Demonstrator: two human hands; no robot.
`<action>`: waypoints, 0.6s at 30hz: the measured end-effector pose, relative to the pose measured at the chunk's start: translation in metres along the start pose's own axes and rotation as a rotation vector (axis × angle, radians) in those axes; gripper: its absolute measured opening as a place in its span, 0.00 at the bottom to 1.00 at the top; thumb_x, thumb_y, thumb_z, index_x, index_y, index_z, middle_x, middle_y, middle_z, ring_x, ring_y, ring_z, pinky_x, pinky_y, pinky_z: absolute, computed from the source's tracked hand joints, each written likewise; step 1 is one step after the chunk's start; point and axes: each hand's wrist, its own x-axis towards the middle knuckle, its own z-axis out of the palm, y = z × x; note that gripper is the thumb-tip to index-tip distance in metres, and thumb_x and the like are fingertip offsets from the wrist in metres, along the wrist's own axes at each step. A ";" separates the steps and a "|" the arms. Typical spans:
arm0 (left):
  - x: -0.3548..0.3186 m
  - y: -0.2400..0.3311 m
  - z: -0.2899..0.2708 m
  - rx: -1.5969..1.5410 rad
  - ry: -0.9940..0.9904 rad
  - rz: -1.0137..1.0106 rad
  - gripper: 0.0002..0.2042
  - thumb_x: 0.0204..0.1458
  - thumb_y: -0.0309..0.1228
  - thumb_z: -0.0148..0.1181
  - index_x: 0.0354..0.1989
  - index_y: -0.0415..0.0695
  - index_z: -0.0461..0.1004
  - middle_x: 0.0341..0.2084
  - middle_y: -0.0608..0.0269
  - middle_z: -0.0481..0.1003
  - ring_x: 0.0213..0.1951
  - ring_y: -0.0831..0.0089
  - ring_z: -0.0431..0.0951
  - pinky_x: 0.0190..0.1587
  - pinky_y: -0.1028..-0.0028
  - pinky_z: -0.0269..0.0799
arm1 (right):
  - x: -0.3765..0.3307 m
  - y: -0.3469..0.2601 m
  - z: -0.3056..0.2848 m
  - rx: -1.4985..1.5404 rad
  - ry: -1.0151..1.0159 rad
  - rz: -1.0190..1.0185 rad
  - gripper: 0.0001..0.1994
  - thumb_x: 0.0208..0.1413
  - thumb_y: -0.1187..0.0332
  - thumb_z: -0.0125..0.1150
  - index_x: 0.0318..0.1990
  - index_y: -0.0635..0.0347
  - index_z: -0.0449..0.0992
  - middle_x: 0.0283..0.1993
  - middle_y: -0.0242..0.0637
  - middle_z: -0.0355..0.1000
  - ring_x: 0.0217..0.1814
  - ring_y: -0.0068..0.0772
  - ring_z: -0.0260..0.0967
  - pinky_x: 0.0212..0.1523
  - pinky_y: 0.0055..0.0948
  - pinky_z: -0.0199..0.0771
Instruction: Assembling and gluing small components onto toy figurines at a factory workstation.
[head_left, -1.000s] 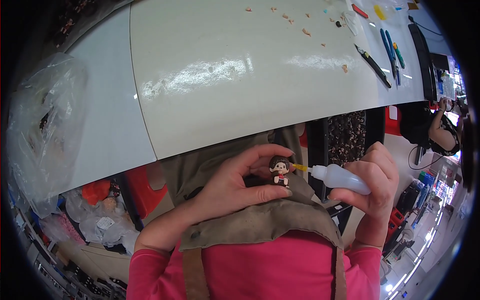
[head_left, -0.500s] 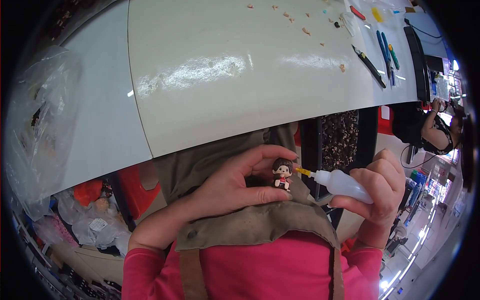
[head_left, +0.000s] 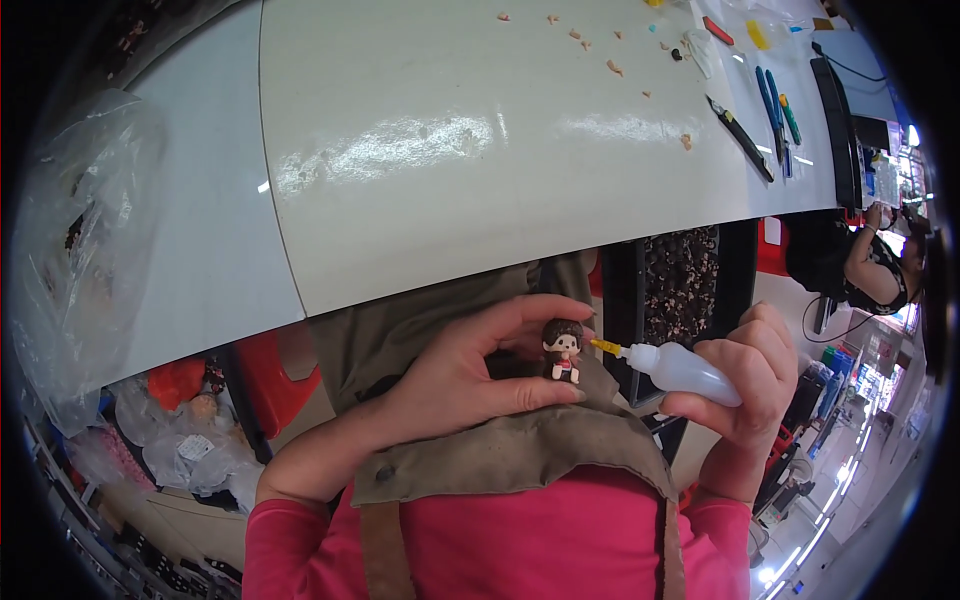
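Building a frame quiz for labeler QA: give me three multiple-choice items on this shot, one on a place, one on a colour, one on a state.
1. Where does the squeeze bottle's nozzle point?
A. at the figurine's side
B. at the tabletop
C. at the plastic bag

2. What colour is the nozzle?
A. blue
B. yellow
C. black

3. How is the figurine held?
A. lying on the table
B. hanging from a string
C. pinched between left thumb and fingers

Answers:
1 A: the squeeze bottle in the right hand aims its tip at the small doll figurine.
2 B: the nozzle is yellow against the whitish bottle.
3 C: the left hand grips it above the apron, below the table edge.
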 end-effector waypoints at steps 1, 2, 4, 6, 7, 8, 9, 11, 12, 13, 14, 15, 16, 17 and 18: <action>-0.001 0.002 0.001 0.055 0.028 -0.002 0.26 0.45 0.22 0.62 0.55 0.42 0.61 0.45 0.61 0.70 0.43 0.78 0.72 0.48 0.77 0.66 | -0.002 0.002 0.002 0.002 0.002 -0.001 0.24 0.22 0.49 0.70 0.21 0.59 0.71 0.17 0.28 0.60 0.18 0.30 0.53 0.19 0.27 0.51; -0.002 0.003 0.001 0.110 0.055 -0.005 0.26 0.46 0.25 0.63 0.55 0.43 0.62 0.41 0.66 0.71 0.41 0.81 0.72 0.47 0.79 0.66 | -0.003 0.003 0.004 0.020 0.010 0.017 0.24 0.23 0.48 0.69 0.21 0.59 0.71 0.17 0.28 0.61 0.18 0.30 0.53 0.19 0.27 0.51; -0.002 0.004 0.003 0.102 0.077 -0.019 0.26 0.46 0.26 0.63 0.55 0.43 0.63 0.41 0.67 0.71 0.40 0.81 0.72 0.46 0.79 0.66 | -0.007 0.008 0.009 0.041 0.019 0.034 0.24 0.24 0.47 0.69 0.22 0.59 0.71 0.17 0.28 0.61 0.18 0.30 0.53 0.19 0.27 0.51; -0.003 0.005 0.005 0.095 0.097 -0.034 0.26 0.45 0.27 0.64 0.55 0.44 0.63 0.40 0.67 0.72 0.39 0.82 0.72 0.45 0.79 0.66 | -0.010 0.013 0.013 0.094 0.038 0.030 0.24 0.25 0.46 0.69 0.22 0.59 0.72 0.18 0.29 0.62 0.18 0.30 0.54 0.19 0.27 0.52; -0.003 0.005 0.005 0.122 0.105 -0.033 0.26 0.45 0.27 0.64 0.55 0.44 0.64 0.39 0.68 0.71 0.38 0.82 0.72 0.45 0.79 0.66 | -0.011 0.015 0.014 0.096 0.039 0.031 0.24 0.25 0.46 0.69 0.22 0.59 0.72 0.18 0.29 0.62 0.18 0.30 0.54 0.19 0.27 0.52; -0.003 0.005 0.006 0.150 0.112 -0.032 0.26 0.45 0.28 0.64 0.55 0.45 0.64 0.39 0.68 0.71 0.37 0.82 0.72 0.45 0.79 0.66 | -0.013 0.016 0.015 0.119 0.042 0.044 0.25 0.26 0.46 0.68 0.22 0.58 0.72 0.18 0.29 0.62 0.18 0.29 0.55 0.19 0.27 0.52; -0.002 0.005 0.007 0.151 0.112 -0.034 0.26 0.45 0.28 0.64 0.55 0.45 0.64 0.39 0.68 0.71 0.37 0.82 0.72 0.45 0.79 0.66 | -0.015 0.018 0.016 0.143 0.046 0.058 0.25 0.26 0.45 0.68 0.23 0.58 0.72 0.18 0.29 0.63 0.18 0.29 0.56 0.19 0.26 0.53; -0.002 0.005 0.008 0.150 0.116 -0.026 0.25 0.45 0.28 0.64 0.54 0.45 0.64 0.37 0.69 0.71 0.36 0.82 0.71 0.44 0.79 0.66 | -0.018 0.019 0.018 0.169 0.052 0.068 0.25 0.27 0.45 0.67 0.23 0.58 0.72 0.18 0.28 0.63 0.18 0.29 0.56 0.19 0.26 0.53; -0.003 0.005 0.008 0.151 0.118 -0.027 0.25 0.45 0.28 0.64 0.54 0.45 0.64 0.37 0.69 0.71 0.36 0.82 0.71 0.44 0.79 0.66 | -0.019 0.020 0.018 0.191 0.058 0.078 0.25 0.27 0.44 0.67 0.23 0.58 0.72 0.18 0.28 0.64 0.18 0.29 0.56 0.19 0.26 0.53; -0.003 0.005 0.008 0.195 0.118 -0.021 0.25 0.45 0.29 0.64 0.54 0.46 0.65 0.36 0.69 0.70 0.35 0.82 0.71 0.44 0.79 0.66 | -0.021 0.022 0.018 0.192 0.059 0.078 0.25 0.27 0.44 0.67 0.23 0.58 0.72 0.18 0.28 0.64 0.18 0.29 0.56 0.19 0.26 0.53; -0.003 0.005 0.009 0.239 0.117 -0.014 0.25 0.45 0.29 0.64 0.54 0.46 0.65 0.36 0.68 0.70 0.35 0.81 0.70 0.43 0.79 0.66 | -0.024 0.023 0.018 0.213 0.063 0.085 0.27 0.30 0.40 0.63 0.24 0.59 0.72 0.18 0.29 0.64 0.18 0.28 0.56 0.19 0.25 0.51; -0.003 0.005 0.009 0.240 0.118 -0.014 0.25 0.45 0.29 0.64 0.54 0.46 0.65 0.36 0.68 0.70 0.35 0.81 0.70 0.43 0.79 0.66 | -0.026 0.023 0.017 0.233 0.068 0.091 0.30 0.33 0.37 0.60 0.25 0.60 0.72 0.19 0.30 0.64 0.19 0.27 0.55 0.20 0.25 0.50; -0.003 0.005 0.010 0.236 0.119 -0.013 0.25 0.45 0.29 0.64 0.54 0.46 0.65 0.36 0.68 0.69 0.36 0.80 0.70 0.43 0.79 0.65 | -0.026 0.024 0.017 0.233 0.069 0.091 0.30 0.33 0.37 0.60 0.25 0.60 0.72 0.19 0.30 0.64 0.19 0.27 0.55 0.20 0.25 0.50; -0.002 0.005 0.010 0.232 0.119 -0.012 0.25 0.45 0.29 0.64 0.53 0.47 0.65 0.37 0.67 0.68 0.37 0.80 0.69 0.43 0.78 0.65 | -0.026 0.024 0.017 0.240 0.066 0.097 0.30 0.33 0.36 0.59 0.25 0.60 0.72 0.19 0.29 0.65 0.19 0.26 0.55 0.20 0.24 0.50; -0.002 0.006 0.010 0.233 0.118 -0.012 0.25 0.45 0.29 0.64 0.53 0.47 0.65 0.37 0.67 0.68 0.37 0.80 0.69 0.43 0.78 0.65 | -0.025 0.024 0.017 0.247 0.062 0.103 0.30 0.32 0.36 0.59 0.25 0.60 0.72 0.19 0.29 0.65 0.19 0.26 0.56 0.20 0.24 0.50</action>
